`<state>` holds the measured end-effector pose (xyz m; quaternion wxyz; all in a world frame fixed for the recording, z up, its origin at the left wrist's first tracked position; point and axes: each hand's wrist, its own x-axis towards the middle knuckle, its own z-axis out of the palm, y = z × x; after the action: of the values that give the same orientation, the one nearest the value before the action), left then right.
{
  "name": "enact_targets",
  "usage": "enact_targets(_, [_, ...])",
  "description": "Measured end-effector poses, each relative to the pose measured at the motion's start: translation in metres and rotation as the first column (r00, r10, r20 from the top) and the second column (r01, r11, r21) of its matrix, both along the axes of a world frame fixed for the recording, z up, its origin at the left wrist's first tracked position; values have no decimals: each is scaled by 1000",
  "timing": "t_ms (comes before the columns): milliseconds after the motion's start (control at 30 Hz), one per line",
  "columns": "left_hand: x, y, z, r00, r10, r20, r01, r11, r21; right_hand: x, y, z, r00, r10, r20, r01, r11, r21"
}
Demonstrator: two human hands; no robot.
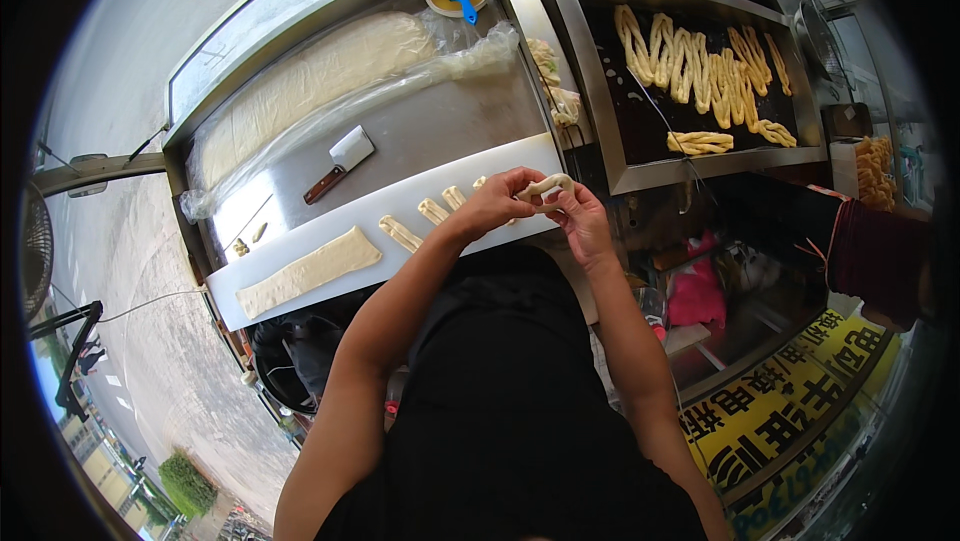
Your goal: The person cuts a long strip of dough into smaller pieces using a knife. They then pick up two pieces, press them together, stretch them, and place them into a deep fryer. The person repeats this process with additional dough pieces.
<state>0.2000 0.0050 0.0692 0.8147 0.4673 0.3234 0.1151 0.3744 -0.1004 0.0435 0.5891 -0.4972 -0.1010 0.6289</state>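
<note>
Between my two hands a looped strip of raw dough (pixel 556 182) is held above the right end of the white cutting board (pixel 315 233). My left hand (pixel 504 200) grips one side of the loop and my right hand (pixel 581 218) pinches the other. Left of my hands, several short cut dough strips (pixel 401 232) lie across the board, some partly hidden behind my left hand. A long flat sheet of dough (pixel 311 271) rests on the board's left part. Behind the board, a cleaver (pixel 341 164) with a wooden handle lies on the metal worktop (pixel 420 117).
A large dough slab (pixel 322 80) lies under plastic film at the back. A bowl of oil (pixel 450 5) holds a blue-handled brush (pixel 466 7). To the right, a metal-rimmed fryer (pixel 615 166) contains several golden twisted dough sticks (pixel 682 65). Another person's dark sleeve (pixel 877 248) is at far right.
</note>
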Motion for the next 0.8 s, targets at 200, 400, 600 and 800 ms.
enact_targets(200, [-2,-8,-24,879,404,-255,-448,883,-143,9,-1,-20,994,-99,35,104,974,-202])
enact_targets(400, [0,-7,-29,843,446,-302,-212,790,575,-24,11,-31,988,-137,74,151,961,-233])
enact_targets(600, [-1,-13,-2,934,301,-194,-59,663,746,-35,39,-12,971,-73,-226,19,972,-235])
enact_targets(800, [-25,-2,-29,857,476,-196,-325,795,512,-46,50,-6,975,154,-159,-183,964,-190])
